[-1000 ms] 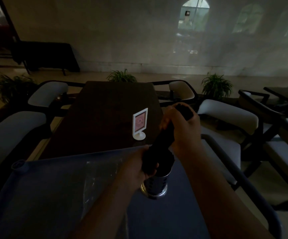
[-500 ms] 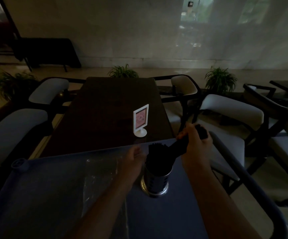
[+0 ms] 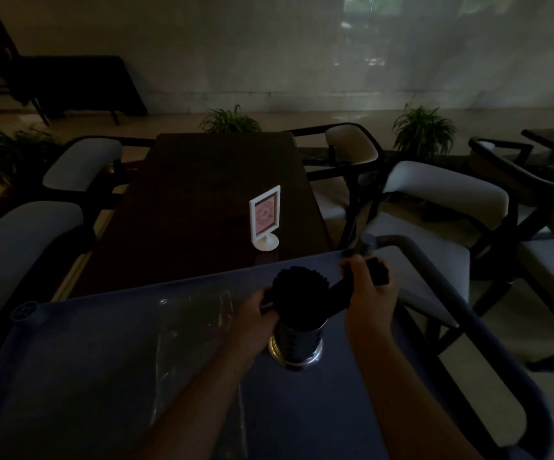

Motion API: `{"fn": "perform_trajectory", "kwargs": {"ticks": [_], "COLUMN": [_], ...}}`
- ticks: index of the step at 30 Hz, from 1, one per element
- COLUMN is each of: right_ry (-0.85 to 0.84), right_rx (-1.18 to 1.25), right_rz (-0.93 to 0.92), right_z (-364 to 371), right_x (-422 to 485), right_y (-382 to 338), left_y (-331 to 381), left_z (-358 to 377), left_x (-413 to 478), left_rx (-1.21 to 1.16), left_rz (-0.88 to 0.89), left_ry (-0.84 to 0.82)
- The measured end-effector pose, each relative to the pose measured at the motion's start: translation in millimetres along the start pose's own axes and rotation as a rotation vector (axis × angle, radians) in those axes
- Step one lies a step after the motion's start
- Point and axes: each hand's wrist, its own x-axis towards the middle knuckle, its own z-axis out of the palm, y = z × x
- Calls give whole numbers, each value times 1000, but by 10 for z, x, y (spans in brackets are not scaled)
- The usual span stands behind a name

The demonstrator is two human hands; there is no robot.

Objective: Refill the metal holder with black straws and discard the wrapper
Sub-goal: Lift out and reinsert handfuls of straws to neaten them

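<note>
Clear wrapper (image 3: 196,313) lies left of metal holder (image 3: 297,343).

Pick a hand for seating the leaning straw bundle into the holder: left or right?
Right. The right hand already grips the leaning bundle at its outer end. The left hand is steadying the straws in the metal holder, so it should probably stay.

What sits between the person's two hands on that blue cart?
In the head view, the metal holder packed with black straws stands between the left hand and the right hand, which grips a further bundle.
</note>
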Motion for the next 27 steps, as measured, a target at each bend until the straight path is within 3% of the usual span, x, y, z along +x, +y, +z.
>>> {"fn": "perform_trajectory", "kwargs": {"ticks": [12, 18, 24, 27], "right_ry": [-265, -245, -388, -470], "right_rx": [-285, -342, -349, -234], "right_rz": [-26, -61, -3, 132], "right_z": [4, -8, -81, -169], "right_x": [-162, -280, -170, -140], "right_y": [453, 608, 644, 619], "left_y": [27, 59, 65, 34], "left_z": [63, 72, 42, -47], "left_x": [-116, -159, -178, -205], "left_rx": [65, 124, 38, 12], "left_rz": [-7, 20, 26, -1], "left_ry": [9, 30, -21, -94]}}
